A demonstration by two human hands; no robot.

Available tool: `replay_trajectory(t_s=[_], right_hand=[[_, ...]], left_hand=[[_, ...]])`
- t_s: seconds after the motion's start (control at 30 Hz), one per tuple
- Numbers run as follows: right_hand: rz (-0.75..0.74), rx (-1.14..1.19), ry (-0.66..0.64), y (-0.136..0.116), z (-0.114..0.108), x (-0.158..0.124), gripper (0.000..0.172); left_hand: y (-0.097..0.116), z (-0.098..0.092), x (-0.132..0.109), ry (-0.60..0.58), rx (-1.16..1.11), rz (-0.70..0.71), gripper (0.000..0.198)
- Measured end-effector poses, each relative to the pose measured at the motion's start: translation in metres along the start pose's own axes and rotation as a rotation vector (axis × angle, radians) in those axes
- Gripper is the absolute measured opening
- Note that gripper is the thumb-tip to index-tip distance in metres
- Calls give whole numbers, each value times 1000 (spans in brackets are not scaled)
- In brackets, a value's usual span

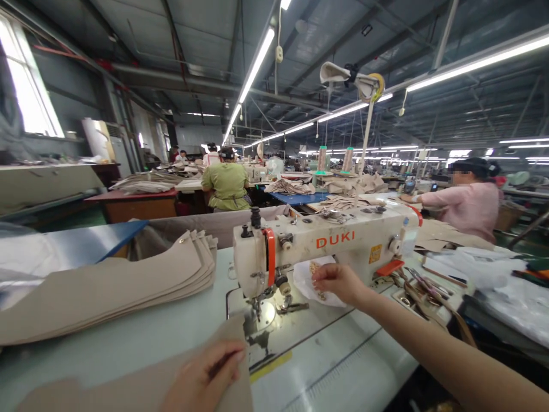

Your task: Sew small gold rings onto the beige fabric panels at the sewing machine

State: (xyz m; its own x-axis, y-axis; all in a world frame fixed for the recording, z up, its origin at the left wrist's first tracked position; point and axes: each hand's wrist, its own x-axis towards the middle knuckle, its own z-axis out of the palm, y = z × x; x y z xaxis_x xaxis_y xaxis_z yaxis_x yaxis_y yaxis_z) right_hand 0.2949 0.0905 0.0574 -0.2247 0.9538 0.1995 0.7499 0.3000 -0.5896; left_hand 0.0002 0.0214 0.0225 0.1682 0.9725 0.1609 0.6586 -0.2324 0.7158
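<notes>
My right hand [343, 283] reaches under the sewing machine's arm, its fingers pinched together over a white sheet or bag [302, 277]. Small gold-coloured metal pieces [315, 268] lie on that sheet, right at my fingertips; whether one is between them is hidden. Low in front, my left hand [210, 372] is curled closed above a beige fabric panel [128, 383], near its right edge. I cannot make out what its fingers hold, if anything. The white sewing machine [295, 243] stands just beyond, its needle and presser foot [257, 309] to the left of my right hand.
A stack of beige panels [128, 286] lies on the left of the table [334, 366]. Scissors and other tools [429, 286] sit in a tray at the right, beside clear plastic bags [489, 274]. Ahead are a person in green [225, 180] and one in pink [469, 206].
</notes>
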Motion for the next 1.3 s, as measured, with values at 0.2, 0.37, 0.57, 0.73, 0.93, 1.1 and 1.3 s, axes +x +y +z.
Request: replay_trajectory(t_s=[0.2,0.37,0.57,0.73,0.93,1.1,1.3], right_hand=[[-61,649,-44,-22,27,-31,31],[-18,955,-66,-43,52,-37,27],[-95,885,-72,-58,63,-40,14],[-114,873,-62,-62,67,-38,13],[18,887,-210,-59,74,-33,18],[110,974,-260,-61,77,-31,23],[133,991,-240,-67,78,-32,15]], left_hand=[[12,2,-6,28,-24,107,22],[14,2,-10,29,-25,121,22],[16,3,-10,81,-14,179,20],[12,5,-9,90,-33,205,20],[13,6,-8,92,-48,201,20],[11,5,-8,100,-65,190,21],[9,5,-8,70,-96,176,21]])
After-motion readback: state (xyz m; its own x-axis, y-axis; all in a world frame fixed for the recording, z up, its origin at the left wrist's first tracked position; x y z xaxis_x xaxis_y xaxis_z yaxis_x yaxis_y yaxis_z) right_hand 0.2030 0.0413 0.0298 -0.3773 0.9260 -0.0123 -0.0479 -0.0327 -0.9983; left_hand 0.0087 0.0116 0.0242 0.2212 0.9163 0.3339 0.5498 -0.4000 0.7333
